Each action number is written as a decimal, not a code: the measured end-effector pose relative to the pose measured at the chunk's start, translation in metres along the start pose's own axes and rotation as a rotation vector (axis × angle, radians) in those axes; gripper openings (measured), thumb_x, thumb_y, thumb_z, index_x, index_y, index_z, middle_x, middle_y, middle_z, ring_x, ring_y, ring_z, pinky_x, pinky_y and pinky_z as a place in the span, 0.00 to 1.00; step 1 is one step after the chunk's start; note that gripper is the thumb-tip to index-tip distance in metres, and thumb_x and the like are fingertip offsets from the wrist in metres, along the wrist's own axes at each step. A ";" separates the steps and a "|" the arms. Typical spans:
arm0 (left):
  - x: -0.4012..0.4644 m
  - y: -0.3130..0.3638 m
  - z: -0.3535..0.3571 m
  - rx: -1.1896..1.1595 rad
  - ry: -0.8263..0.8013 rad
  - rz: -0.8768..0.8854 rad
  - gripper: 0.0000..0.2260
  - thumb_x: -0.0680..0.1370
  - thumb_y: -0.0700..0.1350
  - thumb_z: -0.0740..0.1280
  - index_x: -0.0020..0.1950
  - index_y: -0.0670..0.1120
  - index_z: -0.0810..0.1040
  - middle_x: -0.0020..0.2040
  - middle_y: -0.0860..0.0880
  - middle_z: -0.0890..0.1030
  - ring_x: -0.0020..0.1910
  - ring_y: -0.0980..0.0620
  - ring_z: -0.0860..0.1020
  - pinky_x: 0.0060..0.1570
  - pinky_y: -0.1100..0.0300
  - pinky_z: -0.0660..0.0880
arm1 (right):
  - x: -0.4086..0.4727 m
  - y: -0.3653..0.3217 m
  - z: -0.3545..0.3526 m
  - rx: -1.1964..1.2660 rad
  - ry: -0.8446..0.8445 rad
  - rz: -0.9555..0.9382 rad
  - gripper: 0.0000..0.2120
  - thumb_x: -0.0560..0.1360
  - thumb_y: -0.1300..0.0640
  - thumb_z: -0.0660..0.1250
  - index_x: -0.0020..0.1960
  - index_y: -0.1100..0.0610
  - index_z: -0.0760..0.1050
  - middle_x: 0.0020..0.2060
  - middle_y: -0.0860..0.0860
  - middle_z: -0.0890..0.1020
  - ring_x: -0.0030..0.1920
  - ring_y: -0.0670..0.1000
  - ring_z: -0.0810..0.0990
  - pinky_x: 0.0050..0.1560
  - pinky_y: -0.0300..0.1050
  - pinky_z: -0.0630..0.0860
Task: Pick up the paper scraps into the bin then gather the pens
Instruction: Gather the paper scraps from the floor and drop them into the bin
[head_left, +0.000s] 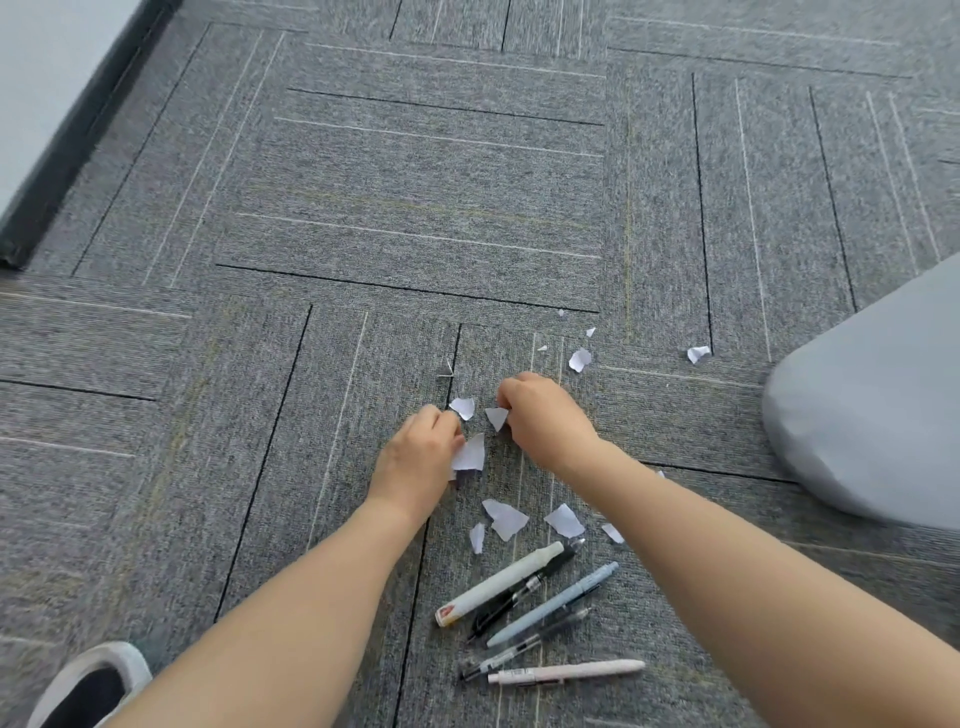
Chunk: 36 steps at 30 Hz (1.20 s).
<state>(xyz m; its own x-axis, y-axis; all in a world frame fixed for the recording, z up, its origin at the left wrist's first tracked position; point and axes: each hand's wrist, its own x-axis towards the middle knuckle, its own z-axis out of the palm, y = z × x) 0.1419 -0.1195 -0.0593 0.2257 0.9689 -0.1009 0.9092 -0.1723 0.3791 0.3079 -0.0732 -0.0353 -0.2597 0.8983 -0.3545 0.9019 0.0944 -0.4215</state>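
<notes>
Reaching over grey carpet (415, 182), the left hand (418, 460) pinches a paper scrap (470, 454); the right hand (540, 415) grips another scrap (497, 417). More scraps (505, 518) lie just beyond the pens (535, 608), with a grey bin (872, 415) at right.

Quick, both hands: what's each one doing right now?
Left hand: closed, pinching a paper scrap.
Right hand: closed, fingers on a small triangular scrap; whether it is lifted cannot be told.
</notes>
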 end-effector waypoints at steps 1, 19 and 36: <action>0.002 0.003 -0.001 -0.016 -0.002 -0.004 0.06 0.78 0.45 0.65 0.49 0.43 0.76 0.44 0.48 0.76 0.42 0.49 0.76 0.37 0.58 0.72 | 0.000 -0.001 -0.001 -0.023 -0.007 -0.005 0.11 0.73 0.73 0.58 0.48 0.61 0.74 0.47 0.56 0.76 0.41 0.55 0.74 0.39 0.47 0.71; 0.021 0.044 -0.017 -0.206 -0.008 -0.021 0.03 0.79 0.42 0.63 0.47 0.43 0.75 0.46 0.48 0.75 0.42 0.50 0.75 0.39 0.62 0.70 | -0.024 0.021 -0.067 0.393 0.289 0.171 0.04 0.77 0.61 0.66 0.44 0.57 0.77 0.39 0.49 0.80 0.39 0.49 0.77 0.41 0.42 0.73; 0.113 0.407 -0.100 -0.472 -0.080 0.662 0.08 0.75 0.44 0.69 0.49 0.42 0.82 0.48 0.44 0.83 0.46 0.48 0.79 0.46 0.64 0.67 | -0.233 0.163 -0.251 0.108 0.745 0.822 0.17 0.80 0.52 0.57 0.35 0.57 0.70 0.40 0.58 0.79 0.42 0.62 0.75 0.38 0.49 0.66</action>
<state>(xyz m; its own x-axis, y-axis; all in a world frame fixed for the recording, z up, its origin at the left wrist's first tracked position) 0.5021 -0.0621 0.1752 0.7050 0.6738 0.2213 0.3395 -0.5945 0.7289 0.6023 -0.1594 0.1885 0.7071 0.7070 0.0148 0.6602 -0.6525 -0.3721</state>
